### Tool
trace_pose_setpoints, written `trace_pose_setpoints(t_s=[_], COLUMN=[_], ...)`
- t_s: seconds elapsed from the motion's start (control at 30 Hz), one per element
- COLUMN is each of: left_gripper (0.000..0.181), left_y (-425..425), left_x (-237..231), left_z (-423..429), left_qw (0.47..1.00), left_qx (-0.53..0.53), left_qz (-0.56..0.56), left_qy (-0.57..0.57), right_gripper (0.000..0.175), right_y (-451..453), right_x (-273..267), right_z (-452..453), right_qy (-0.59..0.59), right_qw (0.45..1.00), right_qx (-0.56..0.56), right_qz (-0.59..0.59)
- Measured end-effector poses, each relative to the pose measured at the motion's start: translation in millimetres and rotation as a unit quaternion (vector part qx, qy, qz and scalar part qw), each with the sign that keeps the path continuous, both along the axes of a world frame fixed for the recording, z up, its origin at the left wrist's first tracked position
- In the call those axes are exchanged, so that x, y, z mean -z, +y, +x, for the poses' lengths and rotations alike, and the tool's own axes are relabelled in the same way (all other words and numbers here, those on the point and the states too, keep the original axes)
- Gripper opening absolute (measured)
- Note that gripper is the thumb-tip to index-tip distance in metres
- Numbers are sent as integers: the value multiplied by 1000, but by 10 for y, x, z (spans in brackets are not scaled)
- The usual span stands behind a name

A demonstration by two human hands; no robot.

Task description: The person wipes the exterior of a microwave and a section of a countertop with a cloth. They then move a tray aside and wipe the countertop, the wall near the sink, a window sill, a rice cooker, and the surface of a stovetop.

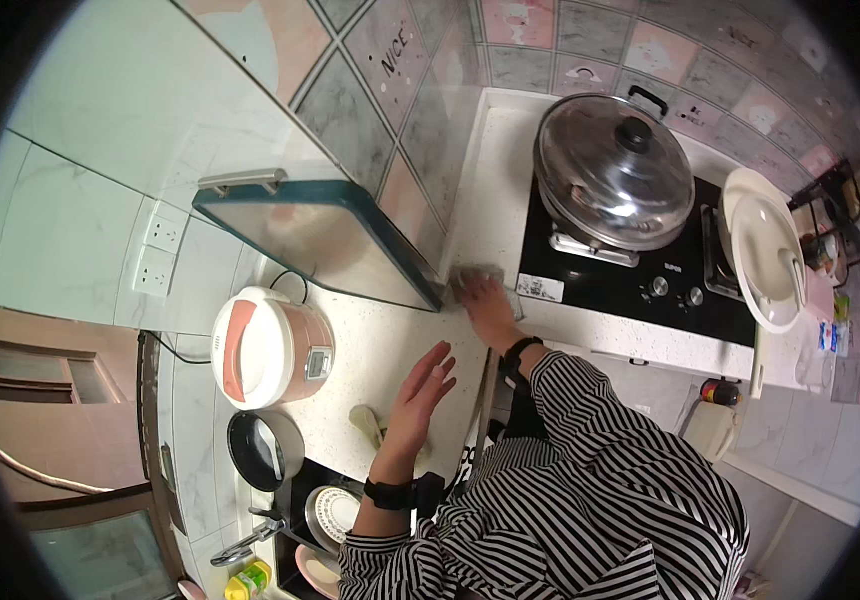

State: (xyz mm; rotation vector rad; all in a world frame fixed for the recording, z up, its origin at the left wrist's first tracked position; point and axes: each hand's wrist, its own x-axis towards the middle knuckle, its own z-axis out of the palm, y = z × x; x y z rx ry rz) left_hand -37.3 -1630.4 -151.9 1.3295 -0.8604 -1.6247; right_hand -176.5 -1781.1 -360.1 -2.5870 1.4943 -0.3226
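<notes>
My right hand (488, 307) is spread over a grey cloth (508, 301) on the speckled white countertop (407, 330), beside the left edge of the black gas cooktop (587, 292). The palm hides part of the cloth. My left hand (418, 397) is raised over the counter with its fingers extended and nothing in it. Below it lies a pale green object (364, 421), partly covered by the wrist. A dark green-rimmed board (325, 240) leans against the tiled wall, its lower corner near the cloth. Each wrist wears a black band.
A large lidded steel pot (610, 187) stands on the cooktop, with cream bowls (764, 255) to its right. A pink-and-white rice cooker (272, 349), a dark saucepan (265, 450) and a sink faucet (250, 536) line the left. Plates (336, 514) sit in the sink.
</notes>
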Motion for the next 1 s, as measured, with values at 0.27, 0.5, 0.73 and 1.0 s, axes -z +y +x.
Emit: trace_pose_setpoints(t_s=[0.27,0.5,0.73,1.0], left_gripper=[52,50,50,52], left_y=[527,691,661,407], left_x=[228,317,398,358], left_z=[-108,-355,-546,-826], left_qw=[999,996,996,996], left_qx=[-6,42,34,57], left_qz=[16,50,59,66], left_qy=[33,61,56,25], right_gripper=[57,54,46,43], right_y=[988,1457,909,271], right_x=[-182,173,-161,-199], right_z=[-1159,-2974,-2515,-1053], right_qy=[-53,-58,-102,-110], right_qw=[999,942,914,989], right_qx=[-1,322,338,97], right_qz=[13,-74,-200,-21])
